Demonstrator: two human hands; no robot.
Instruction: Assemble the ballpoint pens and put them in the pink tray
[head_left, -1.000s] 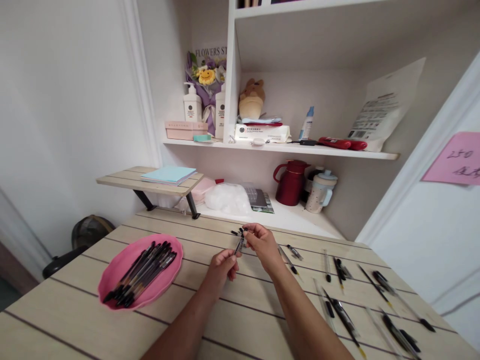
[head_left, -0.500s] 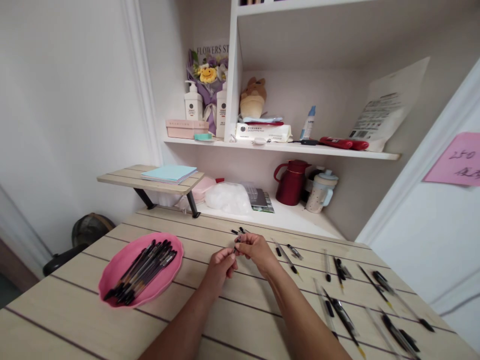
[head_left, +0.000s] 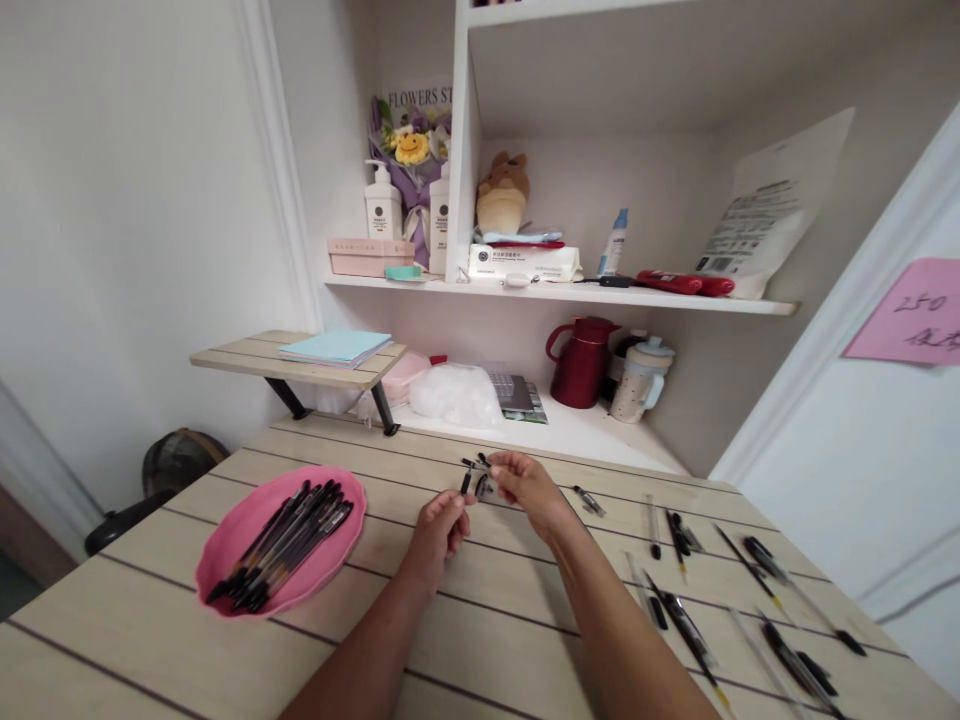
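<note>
My left hand (head_left: 441,525) pinches a slim black pen part (head_left: 466,481) upright between thumb and forefinger. Just to its right, my right hand (head_left: 523,488) is closed at the fingertips, and whatever they hold is too small to make out. A dark, partly clear pen piece (head_left: 484,487) shows between the two hands; whether it lies on the table or touches the right fingers I cannot tell. Small black pen parts (head_left: 469,462) lie just beyond the fingers. On the right are a clear-and-black pen cap (head_left: 589,501), clear barrels (head_left: 652,525) and a refill (head_left: 748,566) with a yellowish end.
A pink scalloped tray (head_left: 339,487) on the left holds several black pens (head_left: 292,545). Behind stands a small raised shelf (head_left: 232,350) with blue paper (head_left: 337,346). A red jug (head_left: 583,362) and a pale cup (head_left: 639,382) stand at the back, under a loaded shelf.
My hands have parted: the right moved slightly right and up, off the pen part in my left. The pen pieces just right of my right hand are no longer visible.
</note>
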